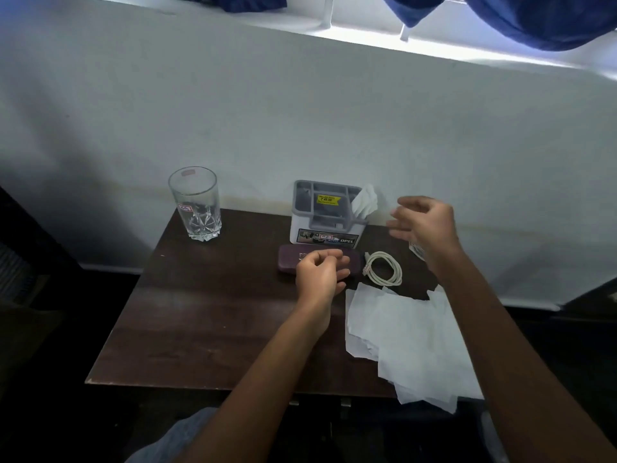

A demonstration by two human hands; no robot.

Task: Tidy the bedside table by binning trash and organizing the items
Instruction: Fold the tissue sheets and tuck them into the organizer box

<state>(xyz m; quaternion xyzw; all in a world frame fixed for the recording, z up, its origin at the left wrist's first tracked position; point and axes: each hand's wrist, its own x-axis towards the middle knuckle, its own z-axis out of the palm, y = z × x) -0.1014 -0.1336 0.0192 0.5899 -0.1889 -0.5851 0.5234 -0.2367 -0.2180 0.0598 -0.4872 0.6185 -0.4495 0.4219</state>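
Pale wall [300, 111] backs a dark wooden tabletop [200, 329]. An empty glass [197, 208] stands at its back left. A grey organizer [325, 215] sits at the back middle with a tissue [365, 200] in its right compartment. Just in front lies a purple case [290, 260], with a coiled white cable [384, 269] beside it. Crumpled white paper sheets [410, 342] cover the right front. The left hand [320, 275] hovers over the case, fingers loosely curled, holding nothing. The right hand [425, 225], blurred, is raised beside the organizer with its fingers spread and empty.

Case [290, 260] before organizer [325, 225]; cable [384, 269] right; glass [197, 208] far left.
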